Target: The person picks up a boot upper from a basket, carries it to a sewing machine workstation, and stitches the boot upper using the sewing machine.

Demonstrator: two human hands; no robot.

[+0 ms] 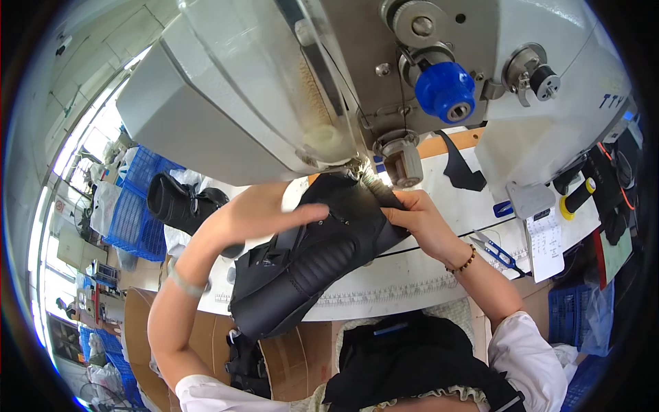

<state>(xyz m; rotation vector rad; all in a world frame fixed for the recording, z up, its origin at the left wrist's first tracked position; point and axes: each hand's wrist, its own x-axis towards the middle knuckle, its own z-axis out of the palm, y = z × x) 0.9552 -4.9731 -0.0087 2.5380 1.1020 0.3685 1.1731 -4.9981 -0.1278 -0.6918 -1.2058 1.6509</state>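
Observation:
A black leather boot upper (322, 257), with a ribbed padded panel and metal eyelets, lies slanting under the sewing machine head (274, 89). Its top edge sits at the lit needle area, where the machine hides the detail. My right hand (419, 220) pinches the upper's right edge between thumb and fingers. Over the upper's left side is my left hand (264, 213), slightly blurred, with one digit stretched across near the eyelets. Its other fingers are partly hidden beneath the machine head.
A finished black boot (182, 206) stands left of the machine. On the white table (371, 292) lie blue-handled thread snips (498, 250), a black leather piece (461, 165), a notepad (544, 244) and a thread spool (578, 199). Blue crates (141, 206) hold bagged items; a cardboard box (141, 329) stands below.

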